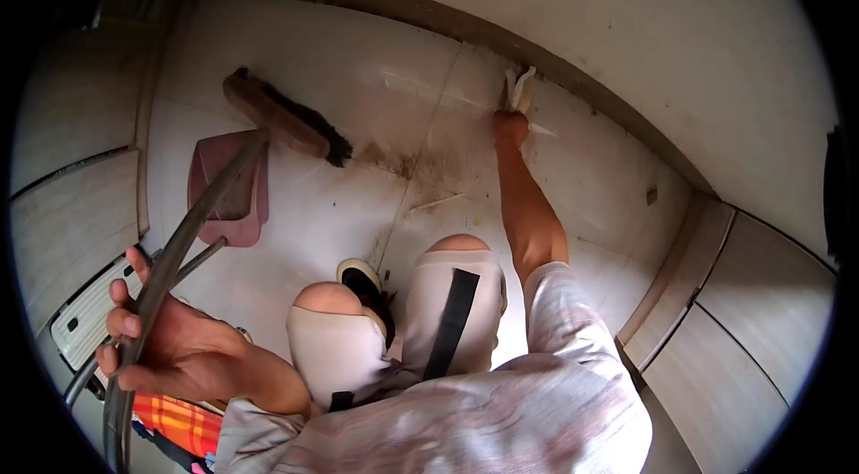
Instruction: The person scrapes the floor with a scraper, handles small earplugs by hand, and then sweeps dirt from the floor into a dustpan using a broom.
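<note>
My left hand [192, 349] is around the long handle of a broom [277, 120], its fingers partly curled. The broom's brown head with dark bristles rests on the floor. Beside it lies a dusty pink dustpan [208, 161], whose thinner handle runs down behind the broom handle past my left hand. At the base of the far wall, my right hand [511, 128] is closed on a pale, folded piece [519, 91]; whether it is paper or cloth I cannot tell.
Brown dirt [394, 161] is scattered on the tiled floor, with a thin pale stick [438, 203] nearby. Cabinets [734, 313] stand at right, more panels [76, 179] at left. A white ribbed object [94, 308] and orange checked cloth [179, 420] are at lower left.
</note>
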